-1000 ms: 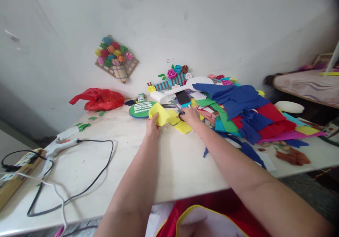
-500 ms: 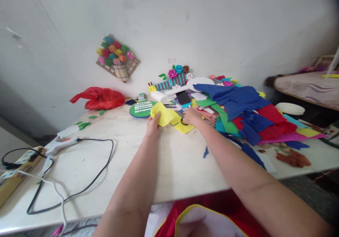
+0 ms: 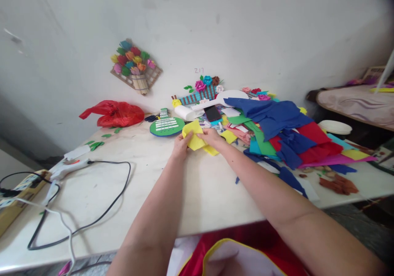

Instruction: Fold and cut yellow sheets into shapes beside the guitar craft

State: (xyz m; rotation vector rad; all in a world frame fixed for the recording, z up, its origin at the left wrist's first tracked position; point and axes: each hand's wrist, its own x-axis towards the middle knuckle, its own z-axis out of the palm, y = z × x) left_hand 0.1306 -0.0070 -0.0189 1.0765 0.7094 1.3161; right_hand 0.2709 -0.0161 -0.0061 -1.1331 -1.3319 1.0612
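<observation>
This is a craft spot in a plain room, with a long pale table (image 3: 150, 169) up against a wall (image 3: 246, 33). The table has a big heap of bright scraps (image 3: 273, 118), a glue gun (image 3: 69, 169) and a green shape with white strips (image 3: 168, 127), and pretty craft flowers (image 3: 132, 60) hang above. A low patterned top (image 3: 360, 105) is cut off at the right, so it might be a home.
</observation>
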